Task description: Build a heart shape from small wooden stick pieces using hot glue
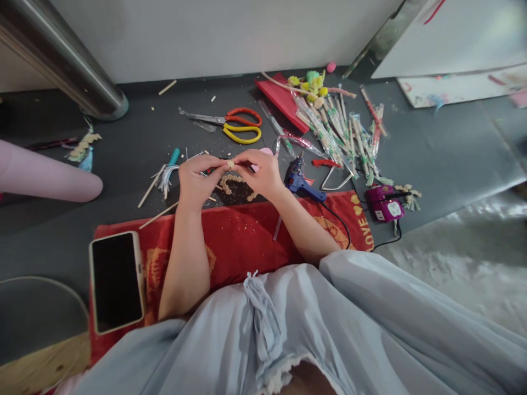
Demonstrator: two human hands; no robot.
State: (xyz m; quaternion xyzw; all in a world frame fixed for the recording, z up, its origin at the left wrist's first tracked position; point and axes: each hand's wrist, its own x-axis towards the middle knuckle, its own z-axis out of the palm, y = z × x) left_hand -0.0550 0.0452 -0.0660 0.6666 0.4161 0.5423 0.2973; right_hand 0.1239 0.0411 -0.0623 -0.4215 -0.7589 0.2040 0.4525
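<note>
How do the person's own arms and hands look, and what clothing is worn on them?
Both forearms are bare up to the elbow; no sleeves reach them. The left hand and right hand carry no gloves, and no rings, watch or bracelet can be seen. Below the arms lies a pale blue garment with a tied drawstring and a lace-like hem.

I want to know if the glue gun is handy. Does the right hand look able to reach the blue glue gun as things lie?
Probably yes: the blue glue gun lies right beside the right hand, nothing between them, though that hand pinches a small tan piece.
</note>
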